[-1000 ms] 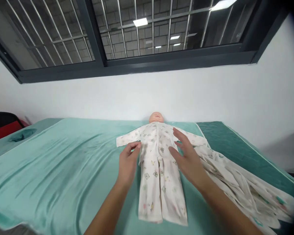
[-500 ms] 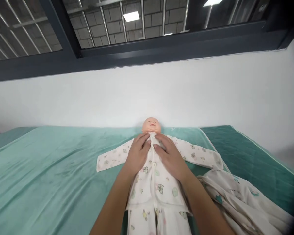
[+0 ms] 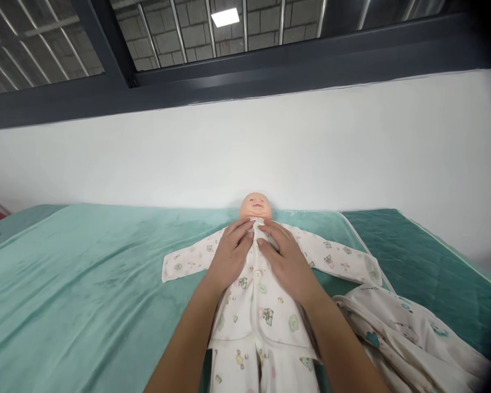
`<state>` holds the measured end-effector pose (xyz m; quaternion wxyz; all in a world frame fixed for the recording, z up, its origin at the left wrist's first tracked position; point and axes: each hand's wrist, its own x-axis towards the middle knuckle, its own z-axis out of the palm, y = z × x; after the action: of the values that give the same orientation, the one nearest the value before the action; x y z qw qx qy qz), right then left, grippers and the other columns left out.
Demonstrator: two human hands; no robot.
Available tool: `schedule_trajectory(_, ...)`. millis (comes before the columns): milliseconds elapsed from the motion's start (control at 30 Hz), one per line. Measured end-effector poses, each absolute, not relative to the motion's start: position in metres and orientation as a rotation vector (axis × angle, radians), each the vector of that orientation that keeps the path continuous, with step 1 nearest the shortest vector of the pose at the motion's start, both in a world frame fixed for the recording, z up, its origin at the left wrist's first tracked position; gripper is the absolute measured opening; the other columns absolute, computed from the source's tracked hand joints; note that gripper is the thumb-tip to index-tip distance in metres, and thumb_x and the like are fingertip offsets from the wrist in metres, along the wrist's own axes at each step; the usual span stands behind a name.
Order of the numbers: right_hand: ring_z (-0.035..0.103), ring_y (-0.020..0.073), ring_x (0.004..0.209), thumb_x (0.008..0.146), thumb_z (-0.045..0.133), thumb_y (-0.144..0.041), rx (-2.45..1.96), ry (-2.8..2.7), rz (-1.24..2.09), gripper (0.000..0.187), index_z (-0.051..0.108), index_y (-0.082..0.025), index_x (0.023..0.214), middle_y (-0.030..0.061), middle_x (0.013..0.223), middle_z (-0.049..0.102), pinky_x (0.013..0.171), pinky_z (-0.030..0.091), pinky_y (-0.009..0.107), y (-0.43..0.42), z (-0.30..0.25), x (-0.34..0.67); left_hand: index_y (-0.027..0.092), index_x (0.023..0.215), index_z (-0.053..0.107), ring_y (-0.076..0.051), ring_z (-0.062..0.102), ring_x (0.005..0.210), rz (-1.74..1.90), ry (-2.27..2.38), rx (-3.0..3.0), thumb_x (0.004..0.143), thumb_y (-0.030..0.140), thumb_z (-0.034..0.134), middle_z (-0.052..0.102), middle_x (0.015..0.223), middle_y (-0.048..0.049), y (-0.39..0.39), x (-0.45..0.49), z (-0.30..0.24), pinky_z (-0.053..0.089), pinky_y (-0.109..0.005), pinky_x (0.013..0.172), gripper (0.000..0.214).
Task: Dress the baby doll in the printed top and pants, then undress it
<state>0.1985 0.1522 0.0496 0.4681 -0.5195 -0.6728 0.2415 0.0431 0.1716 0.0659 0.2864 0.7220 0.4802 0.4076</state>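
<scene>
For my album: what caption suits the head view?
A doll on a green blanket; left hand and right hand rest on its top.

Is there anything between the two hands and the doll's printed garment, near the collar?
Nothing visible. The left hand and the right hand lie directly on the printed garment, fingertips near its collar. The loose cloth lies apart, to the right.

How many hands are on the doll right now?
2. The left hand lies flat on the chest of the doll, left of the button row; the right hand lies flat just right of it. No other hands show.
</scene>
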Motion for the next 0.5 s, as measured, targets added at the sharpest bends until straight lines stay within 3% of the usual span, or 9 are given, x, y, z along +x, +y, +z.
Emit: schedule_trajectory(500, 0.04, 0.0241, 0.14, 0.099, 0.041, -0.039, -1.286, -1.758, 0.52, 0.038, 0.061, -0.028, 0.129, 0.0024, 0.147, 0.05, 0.117, 0.031, 0.049, 0.1524, 0.0493, 0.1995, 0.032, 0.133, 0.059, -0.018, 0.042, 0.139, 1.041, 1.291, 1.965, 0.099, 0.034, 0.039, 0.052, 0.146, 0.0, 0.17, 0.0433, 0.069, 0.032, -0.034, 0.118, 0.039)
